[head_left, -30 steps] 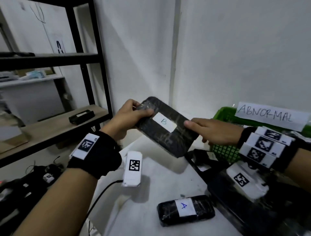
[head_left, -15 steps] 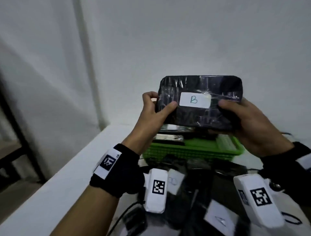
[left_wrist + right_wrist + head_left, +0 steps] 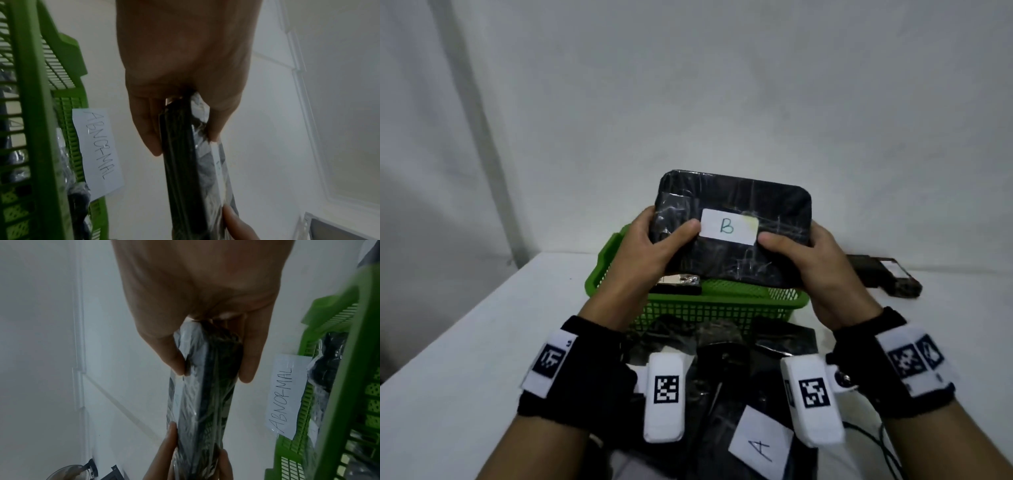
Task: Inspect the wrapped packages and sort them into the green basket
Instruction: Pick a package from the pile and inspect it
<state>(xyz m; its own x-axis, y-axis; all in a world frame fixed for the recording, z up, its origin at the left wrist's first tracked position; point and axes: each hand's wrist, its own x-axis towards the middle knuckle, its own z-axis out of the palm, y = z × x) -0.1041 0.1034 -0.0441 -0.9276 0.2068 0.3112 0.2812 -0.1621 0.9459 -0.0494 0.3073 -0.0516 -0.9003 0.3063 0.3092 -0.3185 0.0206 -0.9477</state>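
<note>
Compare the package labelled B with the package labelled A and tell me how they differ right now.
Package B is held up off the table, over the green basket, by the left hand and right hand; package A lies on the table, untouched. B's whole labelled face shows; A is partly hidden behind the wrist cameras. B's label sits level, A's tilted. Both are black, wrapped in clear film, with a white lettered label.

Dim, flat indoor light, soft grey shadow at nine o'clock, wrist views blurred, edges bent by wide-angle lenses

Black wristbands (image 3: 582, 370) carry white camera pods (image 3: 664, 397) (black-and-white square tags).
</note>
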